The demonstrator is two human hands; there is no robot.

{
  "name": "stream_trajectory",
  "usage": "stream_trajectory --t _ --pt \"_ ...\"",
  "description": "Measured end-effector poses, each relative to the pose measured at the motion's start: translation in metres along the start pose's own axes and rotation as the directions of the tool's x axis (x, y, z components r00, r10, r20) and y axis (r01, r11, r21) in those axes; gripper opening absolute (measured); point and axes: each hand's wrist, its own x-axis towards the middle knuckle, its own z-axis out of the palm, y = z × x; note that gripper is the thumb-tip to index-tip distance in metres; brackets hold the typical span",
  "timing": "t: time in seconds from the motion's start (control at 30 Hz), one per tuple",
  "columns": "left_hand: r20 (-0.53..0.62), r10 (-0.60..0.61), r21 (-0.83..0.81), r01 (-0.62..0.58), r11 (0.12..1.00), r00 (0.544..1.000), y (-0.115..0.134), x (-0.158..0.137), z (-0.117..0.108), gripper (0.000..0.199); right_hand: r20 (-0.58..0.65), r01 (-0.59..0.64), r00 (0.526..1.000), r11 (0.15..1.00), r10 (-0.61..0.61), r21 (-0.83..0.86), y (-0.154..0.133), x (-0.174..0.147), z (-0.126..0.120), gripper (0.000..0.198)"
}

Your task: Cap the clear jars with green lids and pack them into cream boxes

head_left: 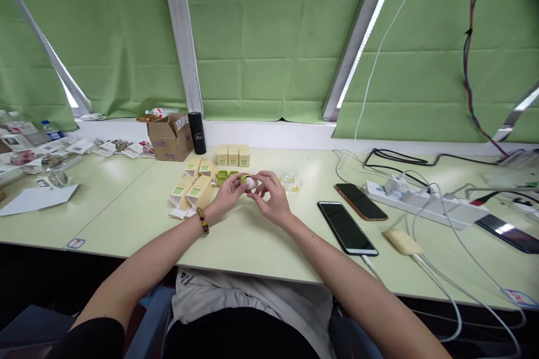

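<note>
Between my two hands is a small rounded piece (251,183), white with a green part on its left side; its exact kind is too small to make out. My left hand (228,193) pinches the green side, and a beaded bracelet circles that wrist. From the right, my right hand (272,198) has its fingers curled against the white side. Just behind my left hand lie several small green pieces (222,175), partly covered by it. Clear rounded pieces with yellow spots (292,181) are behind my right hand. Pale yellow cartons (200,192) stand left of my left hand.
Three small yellow boxes (233,155) stand at the back, near a black cylinder (197,133) and a cardboard box (169,139). On the right lie a phone (347,227), another phone (361,201), a power strip (425,202), a yellow charger (403,241) and loose cables.
</note>
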Motion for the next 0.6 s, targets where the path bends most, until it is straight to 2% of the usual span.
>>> stream_trajectory --t 0.1,0.2,0.4,0.6 --pt "0.075 -0.059 -0.104 0.067 0.992 0.995 -0.001 0.001 0.001 0.063 -0.012 0.058 0.998 0.980 -0.061 -0.192 0.004 -0.001 -0.003 0.028" --pt "0.121 -0.081 -0.170 0.101 0.980 0.989 0.003 -0.002 0.004 0.060 0.012 0.086 0.996 0.951 -0.087 -0.297 0.006 -0.002 -0.003 0.027" --pt "0.162 -0.110 -0.193 0.141 0.971 0.981 0.016 -0.006 0.004 0.051 0.058 0.146 0.989 0.933 -0.134 -0.329 0.011 -0.005 0.000 0.034" --pt "0.125 -0.114 -0.182 0.135 0.974 0.986 0.003 -0.003 0.002 0.049 0.116 0.201 0.979 0.898 -0.168 -0.390 0.017 -0.005 0.000 0.039"
